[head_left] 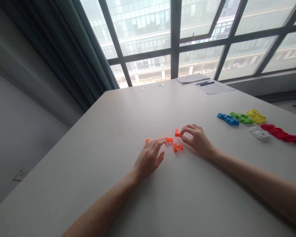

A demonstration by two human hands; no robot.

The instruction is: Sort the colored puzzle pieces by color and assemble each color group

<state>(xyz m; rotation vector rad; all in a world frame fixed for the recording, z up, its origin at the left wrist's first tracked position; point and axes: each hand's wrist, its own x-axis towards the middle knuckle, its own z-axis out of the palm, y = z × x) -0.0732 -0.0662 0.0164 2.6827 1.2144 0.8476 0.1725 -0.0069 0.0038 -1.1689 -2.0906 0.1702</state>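
Between thumb and index finger, my right hand (194,138) pinches a small orange puzzle piece (177,133) low over the white table. My left hand (150,154) is open, its fingers stretched forward and its thumb apart. Its fingertips reach the edge of a second orange piece (169,140); whether they touch it I cannot tell. A third orange piece (177,147) lies on the table between the two hands. Behind the left knuckles, a bit of another orange piece (147,141) shows, mostly hidden by the hand.
To the right lie blue pieces (228,119), green pieces (241,117), yellow pieces (256,116), white pieces (259,133) and red pieces (282,134) in groups. Papers (219,88) with a dark pen (207,83) rest at the table's far edge, below the window.
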